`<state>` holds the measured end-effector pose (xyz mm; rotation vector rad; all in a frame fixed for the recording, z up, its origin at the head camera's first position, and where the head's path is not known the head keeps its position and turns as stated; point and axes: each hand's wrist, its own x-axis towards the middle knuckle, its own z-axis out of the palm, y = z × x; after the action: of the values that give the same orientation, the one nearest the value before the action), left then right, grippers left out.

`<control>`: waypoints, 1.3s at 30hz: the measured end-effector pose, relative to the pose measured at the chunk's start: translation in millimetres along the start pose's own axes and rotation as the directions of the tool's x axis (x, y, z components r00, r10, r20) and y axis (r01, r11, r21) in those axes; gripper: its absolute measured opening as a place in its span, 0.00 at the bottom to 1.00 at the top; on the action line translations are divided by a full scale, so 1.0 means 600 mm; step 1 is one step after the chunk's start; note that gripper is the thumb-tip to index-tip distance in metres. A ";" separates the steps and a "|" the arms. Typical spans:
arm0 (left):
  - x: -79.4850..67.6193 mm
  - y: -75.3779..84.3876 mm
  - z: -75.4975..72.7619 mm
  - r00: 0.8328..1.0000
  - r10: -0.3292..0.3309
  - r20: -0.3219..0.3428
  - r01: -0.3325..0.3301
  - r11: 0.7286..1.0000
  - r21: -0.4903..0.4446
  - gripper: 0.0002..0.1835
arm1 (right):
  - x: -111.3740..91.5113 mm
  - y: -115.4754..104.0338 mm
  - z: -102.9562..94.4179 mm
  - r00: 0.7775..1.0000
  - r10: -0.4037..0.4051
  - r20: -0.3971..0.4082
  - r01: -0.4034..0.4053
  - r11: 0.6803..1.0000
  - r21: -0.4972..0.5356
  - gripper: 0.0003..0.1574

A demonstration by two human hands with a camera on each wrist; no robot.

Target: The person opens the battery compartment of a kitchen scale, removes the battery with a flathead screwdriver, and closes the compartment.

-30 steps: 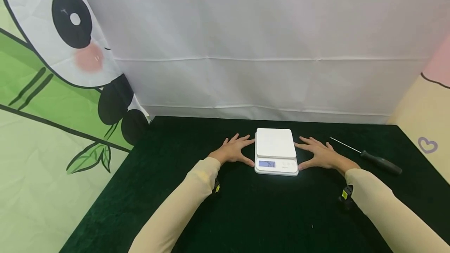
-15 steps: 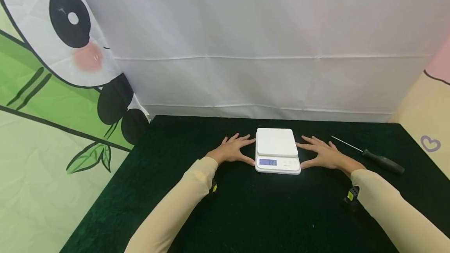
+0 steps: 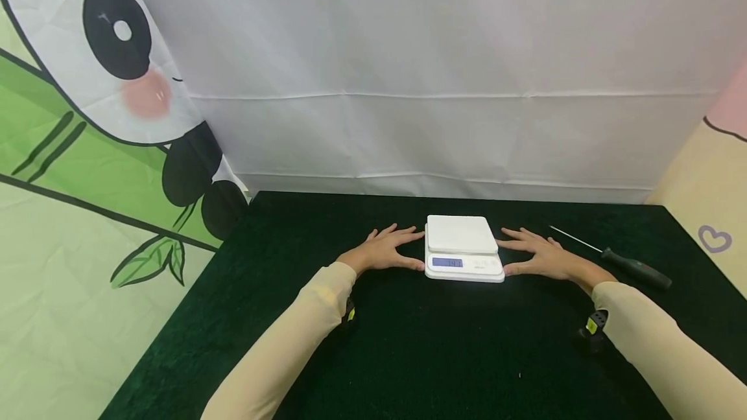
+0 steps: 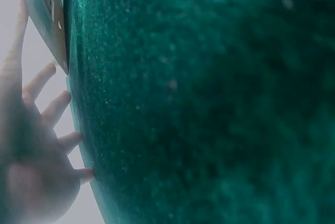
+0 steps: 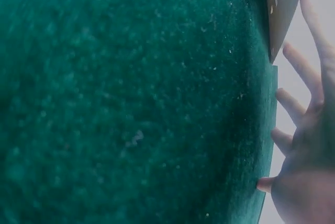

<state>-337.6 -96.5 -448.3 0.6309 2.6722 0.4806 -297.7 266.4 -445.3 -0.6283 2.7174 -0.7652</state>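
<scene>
My fingers [image 3: 411, 264], on left hand [image 3: 378, 253] and right hand [image 3: 544, 260] alike, are straight and spread apart, flanking the white scale [image 3: 463, 245]. Equal pressure should keep it level. I can't tell whether it rests on the worktop [image 3: 420, 342]; its display [image 3: 447, 262] is blurred, and the wrist views crop it.

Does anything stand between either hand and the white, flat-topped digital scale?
Nothing visible does: the left hand and right hand are directly at opposite sides of the white digital scale. The slim black-handled metal screwdriver lies beyond the right hand, on the side away from the scale.
</scene>
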 end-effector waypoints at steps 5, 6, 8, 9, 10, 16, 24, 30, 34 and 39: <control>-0.002 0.000 -0.001 1.000 0.016 0.003 -0.016 0.999 -0.034 0.46 | -0.004 -0.001 -0.006 1.000 -0.015 0.015 0.014 0.999 0.037 0.47; -0.003 0.000 -0.001 1.000 0.019 0.003 -0.019 0.999 -0.040 0.46 | -0.004 -0.001 -0.007 1.000 -0.016 0.019 0.015 0.999 0.041 0.46; -0.005 0.001 -0.002 1.000 0.027 0.001 -0.027 0.998 -0.051 0.46 | -0.006 -0.002 -0.010 0.999 -0.019 0.027 0.018 0.998 0.054 0.45; -0.005 0.002 -0.003 0.999 0.032 0.001 -0.032 0.998 -0.057 0.45 | -0.006 -0.003 -0.011 0.999 -0.020 0.031 0.018 0.998 0.062 0.45; -0.006 0.002 -0.004 0.999 0.038 0.000 -0.038 0.997 -0.066 0.45 | -0.007 -0.003 -0.013 0.999 -0.021 0.035 0.018 0.997 0.069 0.44; -0.012 0.006 -0.007 0.999 0.053 -0.012 -0.054 0.983 -0.173 0.41 | -0.011 -0.005 -0.020 0.998 -0.027 0.051 0.019 0.989 0.147 0.39; -0.020 0.013 -0.006 0.999 0.010 -0.032 -0.021 0.929 -0.370 0.40 | -0.010 -0.008 -0.028 0.999 0.000 0.043 -0.012 0.962 0.273 0.36; -0.022 0.019 -0.011 0.997 0.031 -0.066 -0.058 0.886 -0.459 0.41 | -0.007 -0.007 -0.032 0.999 0.009 0.036 -0.020 0.944 0.329 0.36; -0.022 0.023 -0.014 0.996 0.039 -0.079 -0.074 0.863 -0.499 0.38 | -0.009 -0.010 -0.036 0.999 0.032 0.028 -0.040 0.931 0.363 0.37; -0.023 0.027 -0.017 0.994 0.043 -0.096 -0.087 0.851 -0.518 0.36 | -0.010 -0.018 -0.040 0.998 0.065 0.015 -0.066 0.923 0.379 0.37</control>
<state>-324.2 -92.1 -429.2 0.5390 2.4245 1.2222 -296.9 271.6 -418.5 -0.4438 2.4690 -1.2290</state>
